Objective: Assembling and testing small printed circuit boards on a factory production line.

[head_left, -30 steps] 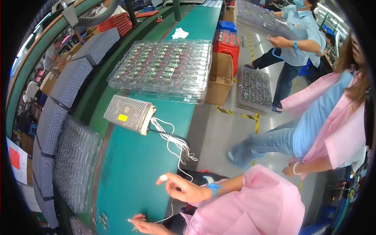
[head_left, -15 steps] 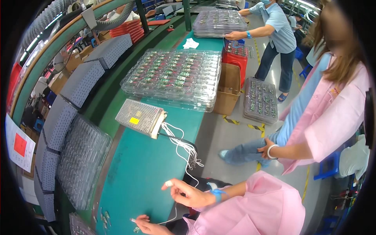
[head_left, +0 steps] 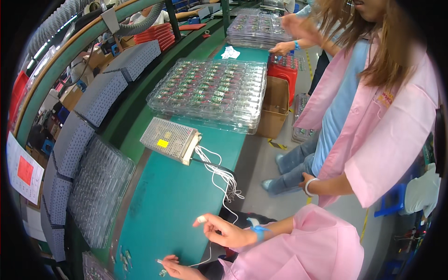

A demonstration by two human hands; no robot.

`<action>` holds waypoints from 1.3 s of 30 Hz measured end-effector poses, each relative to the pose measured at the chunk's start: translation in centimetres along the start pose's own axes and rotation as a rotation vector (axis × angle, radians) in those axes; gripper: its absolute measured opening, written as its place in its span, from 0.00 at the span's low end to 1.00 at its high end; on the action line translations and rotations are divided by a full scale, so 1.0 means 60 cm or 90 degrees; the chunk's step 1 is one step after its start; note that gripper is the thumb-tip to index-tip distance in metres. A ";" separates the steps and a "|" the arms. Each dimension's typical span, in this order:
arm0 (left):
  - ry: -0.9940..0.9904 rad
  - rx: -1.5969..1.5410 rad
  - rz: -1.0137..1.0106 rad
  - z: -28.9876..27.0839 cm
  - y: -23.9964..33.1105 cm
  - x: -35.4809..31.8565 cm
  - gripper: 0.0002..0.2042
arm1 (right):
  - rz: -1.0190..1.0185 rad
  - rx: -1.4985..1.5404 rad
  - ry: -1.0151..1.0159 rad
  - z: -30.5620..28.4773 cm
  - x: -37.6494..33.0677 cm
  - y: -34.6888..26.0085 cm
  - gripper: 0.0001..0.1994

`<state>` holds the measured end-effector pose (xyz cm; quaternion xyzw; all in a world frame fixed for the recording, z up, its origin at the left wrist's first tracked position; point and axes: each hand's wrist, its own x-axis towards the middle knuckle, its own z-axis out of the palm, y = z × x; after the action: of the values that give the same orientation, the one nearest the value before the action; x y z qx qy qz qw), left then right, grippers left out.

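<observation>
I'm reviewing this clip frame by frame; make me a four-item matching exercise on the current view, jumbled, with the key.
1. Perforated metal box
2. Right hand
3. Loose small boards
4. Cardboard box

A. Scattered near the lower end of the green bench
B. Brown, beside the bench
C. Bears a yellow sticker
D. Has a blue band at its wrist

Pairs: 1-C, 2-D, 3-A, 4-B

Long flat work surface [head_left: 177,210]: teal green. Perforated metal box [head_left: 175,133]: silver-grey, dot-patterned, bright yellow label [head_left: 163,143]. Near left, I log small flat circuit boards [head_left: 128,255]: green, silvery patches. Far, stacked clear plastic trays [head_left: 210,88]: rows of green and red. Right hand [head_left: 226,232]: blue wristband [head_left: 259,229]. Right, loose overshirt [head_left: 389,151]: pink.
</observation>
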<state>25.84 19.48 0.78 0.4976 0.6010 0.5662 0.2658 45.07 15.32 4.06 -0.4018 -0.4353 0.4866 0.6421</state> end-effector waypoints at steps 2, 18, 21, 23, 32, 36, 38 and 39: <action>0.003 0.001 0.006 -0.003 -0.006 0.003 0.22 | -0.001 0.002 -0.007 0.004 0.003 -0.001 0.20; 0.014 0.044 0.005 -0.021 0.004 0.008 0.21 | 0.018 0.015 0.006 0.021 0.006 0.001 0.18; 0.011 0.038 0.012 -0.021 0.004 0.009 0.21 | 0.010 0.013 0.006 0.028 0.006 0.003 0.18; 0.005 0.031 0.019 -0.021 0.005 0.009 0.21 | 0.002 0.009 0.008 0.032 0.005 0.005 0.18; 0.007 0.046 0.018 -0.022 0.001 0.006 0.21 | 0.010 0.005 0.007 0.017 0.012 0.000 0.20; 0.003 0.056 0.022 -0.024 0.001 0.004 0.20 | -0.014 0.020 0.041 0.003 0.020 -0.011 0.22; -0.001 0.061 0.024 -0.024 0.003 0.004 0.20 | -0.031 0.031 0.066 -0.007 0.025 -0.021 0.23; 0.000 0.061 0.024 -0.023 0.003 0.004 0.20 | -0.060 0.007 0.093 -0.013 0.029 -0.029 0.24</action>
<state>24.57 19.10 1.33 0.5212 0.6180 0.5416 0.2305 46.52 16.60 5.77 -0.4118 -0.4031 0.4276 0.6965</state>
